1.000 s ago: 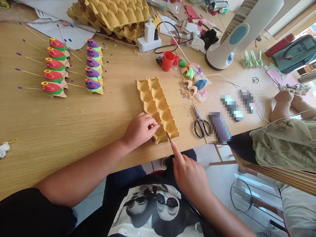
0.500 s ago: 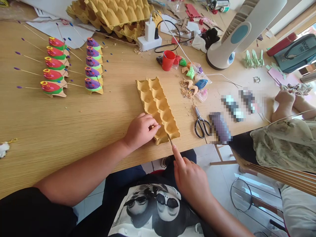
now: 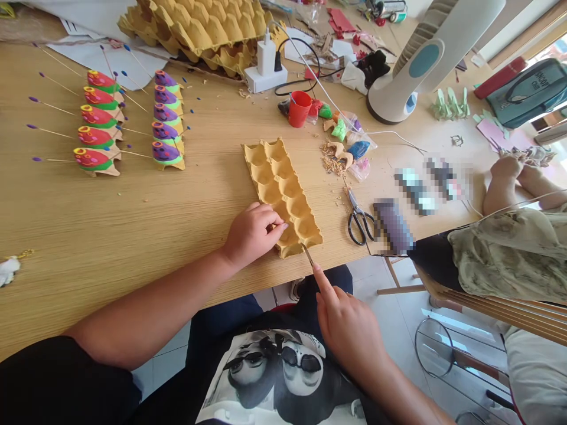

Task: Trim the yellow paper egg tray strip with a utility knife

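Observation:
A yellow strip of egg carton [image 3: 280, 186] lies on the wooden table [image 3: 133, 224], running away from me. My left hand [image 3: 251, 233] rests on its near end, fingers curled and pinching the carton's edge. My right hand [image 3: 345, 324] is below the table's edge, closed around a thin blade [image 3: 307, 254] with the index finger laid along it. The blade's tip sits at the carton's near right corner.
Two rows of painted carton figures [image 3: 128, 121] on sticks stand at the left. Scissors [image 3: 358, 218], a red cup [image 3: 299, 108], clay bits, a power strip, a fan base [image 3: 398, 88] and stacked egg trays [image 3: 199, 26] lie beyond. Another person's arm [image 3: 505, 183] rests at the right.
My right hand has drawn the blade slightly toward me, off the carton's near corner. The left hand has stayed where it was.

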The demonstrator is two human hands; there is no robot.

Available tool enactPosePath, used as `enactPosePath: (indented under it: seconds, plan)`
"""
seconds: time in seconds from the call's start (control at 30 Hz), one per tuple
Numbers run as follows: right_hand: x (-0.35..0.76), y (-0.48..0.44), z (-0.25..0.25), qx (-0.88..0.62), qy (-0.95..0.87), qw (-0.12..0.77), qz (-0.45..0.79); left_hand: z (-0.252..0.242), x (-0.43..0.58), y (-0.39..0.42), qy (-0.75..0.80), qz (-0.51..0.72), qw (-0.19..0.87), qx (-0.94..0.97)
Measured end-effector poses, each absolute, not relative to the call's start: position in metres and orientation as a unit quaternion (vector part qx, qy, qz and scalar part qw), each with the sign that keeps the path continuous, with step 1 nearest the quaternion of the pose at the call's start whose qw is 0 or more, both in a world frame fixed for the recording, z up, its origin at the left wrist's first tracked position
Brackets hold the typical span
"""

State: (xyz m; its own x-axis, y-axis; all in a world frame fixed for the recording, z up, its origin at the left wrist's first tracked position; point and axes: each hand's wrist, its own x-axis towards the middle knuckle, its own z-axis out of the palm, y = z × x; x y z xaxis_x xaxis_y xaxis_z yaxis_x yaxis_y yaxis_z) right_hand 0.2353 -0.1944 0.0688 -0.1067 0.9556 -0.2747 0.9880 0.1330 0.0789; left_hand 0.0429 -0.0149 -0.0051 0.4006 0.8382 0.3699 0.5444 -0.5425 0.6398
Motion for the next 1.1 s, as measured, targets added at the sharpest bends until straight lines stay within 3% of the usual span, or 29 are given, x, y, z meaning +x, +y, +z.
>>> enactPosePath:
  seconds: [0.4, 1.1]
  plan:
    - [0.239, -0.185, 0.105, 0.660, 0.739, 0.108, -0.078, -0.009, 0.043, -0.014, 0.430, 0.347, 0.215, 0.806]
    - [0.233, -0.179, 0.101, 0.654, 0.739, 0.134, -0.090, -0.008, 0.043, -0.013, 0.441, 0.340, 0.209, 0.804]
